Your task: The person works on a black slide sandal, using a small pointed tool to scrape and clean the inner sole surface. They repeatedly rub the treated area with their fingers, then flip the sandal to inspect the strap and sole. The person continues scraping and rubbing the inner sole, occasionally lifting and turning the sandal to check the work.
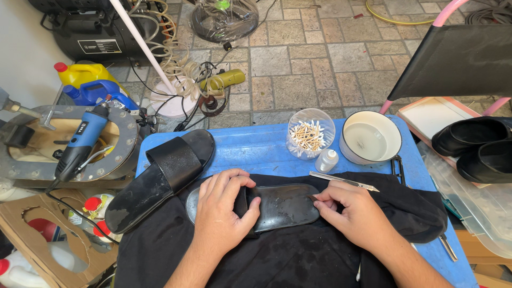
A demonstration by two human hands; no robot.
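Stone-tiled floor (298,64) fills the upper frame; below it a blue desk (256,149) carries a black cloth (298,256) across the lower centre. Far left, a blue heat gun (80,144) rests on a round metal stand (125,136). Left of centre, a black slide sandal (160,178) lies diagonally on the desk, its toe overlapping the cloth. At centre, a second black sandal sole (282,205) lies flat on the cloth. The left hand (221,210) presses on its left end, fingers curled closed over the strap. The right hand (354,210) holds the sole's right end, fingers pinched closed on its edge, with a slim metal blade (344,181) lying just above the knuckles. Upper centre right: a clear tub of cotton swabs (309,133), a small white bottle (326,160), and a white bowl (370,137). Far right, a pair of black shoes (474,146) sits in a tray.
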